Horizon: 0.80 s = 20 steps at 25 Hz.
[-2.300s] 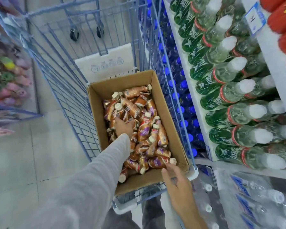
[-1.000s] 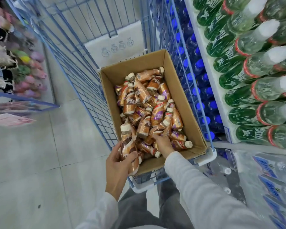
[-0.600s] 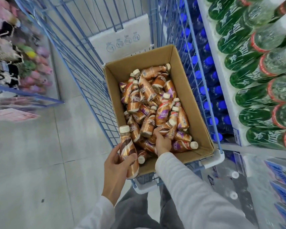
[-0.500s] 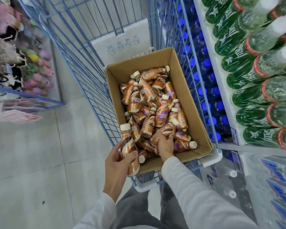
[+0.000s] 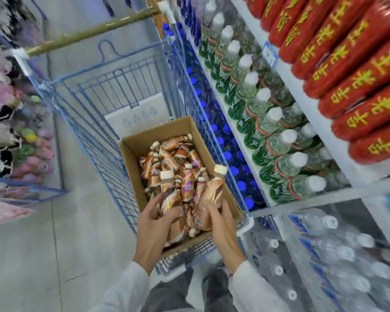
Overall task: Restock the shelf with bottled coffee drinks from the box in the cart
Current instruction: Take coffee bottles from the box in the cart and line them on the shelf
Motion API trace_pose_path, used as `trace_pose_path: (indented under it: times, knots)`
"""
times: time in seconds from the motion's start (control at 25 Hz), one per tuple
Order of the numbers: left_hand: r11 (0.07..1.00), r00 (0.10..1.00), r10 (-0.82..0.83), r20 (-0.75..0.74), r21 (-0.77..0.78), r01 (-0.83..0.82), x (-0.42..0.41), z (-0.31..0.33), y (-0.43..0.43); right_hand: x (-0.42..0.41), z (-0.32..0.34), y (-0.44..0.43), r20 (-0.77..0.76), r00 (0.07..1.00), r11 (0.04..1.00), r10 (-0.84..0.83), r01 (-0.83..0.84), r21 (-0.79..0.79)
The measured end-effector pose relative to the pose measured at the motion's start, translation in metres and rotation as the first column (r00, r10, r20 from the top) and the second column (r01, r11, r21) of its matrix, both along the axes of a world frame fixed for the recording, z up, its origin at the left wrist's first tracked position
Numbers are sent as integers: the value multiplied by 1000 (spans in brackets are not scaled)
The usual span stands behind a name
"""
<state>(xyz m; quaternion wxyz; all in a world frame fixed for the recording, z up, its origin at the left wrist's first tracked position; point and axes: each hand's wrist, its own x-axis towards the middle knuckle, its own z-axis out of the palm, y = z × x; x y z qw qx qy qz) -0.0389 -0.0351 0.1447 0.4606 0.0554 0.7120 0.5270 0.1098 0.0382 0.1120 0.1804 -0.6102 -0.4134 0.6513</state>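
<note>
Left hand (image 5: 153, 230) is wrapped round one coffee bottle (image 5: 169, 197), cap up. Right hand (image 5: 223, 230) grips a second coffee bottle (image 5: 212, 192), which tilts right. Both are over the near end of the cardboard box (image 5: 131, 163), with loose bottles (image 5: 178, 154) piled inside. The box sits in the blue wire cart (image 5: 95, 136). The shelf (image 5: 301, 97) on my right holds green bottles (image 5: 266, 140), with red packs (image 5: 347, 70) above.

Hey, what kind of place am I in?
Most likely a supermarket aisle: a blue wire cart holding a box of coffee bottles, a shelf packed with green bottles, and a price tag on its edge.
</note>
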Motion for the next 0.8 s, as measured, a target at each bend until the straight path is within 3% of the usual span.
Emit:
trace_pose_path:
  times: [0.24, 0.52, 0.8]
  knots:
    - [960, 978, -209, -23, 187, 209, 53, 66, 47, 66, 97, 1, -66, 984, 973, -168, 177, 148]
    - [781, 840, -512, -181, 309, 543, 136, 145, 102, 150, 177, 11, -175, 906, 853, -385, 422, 307]
    - [576, 693, -660, -290, 397, 715, 221, 208, 136, 232, 240, 7, -206, 801, 679, -562, 589, 438]
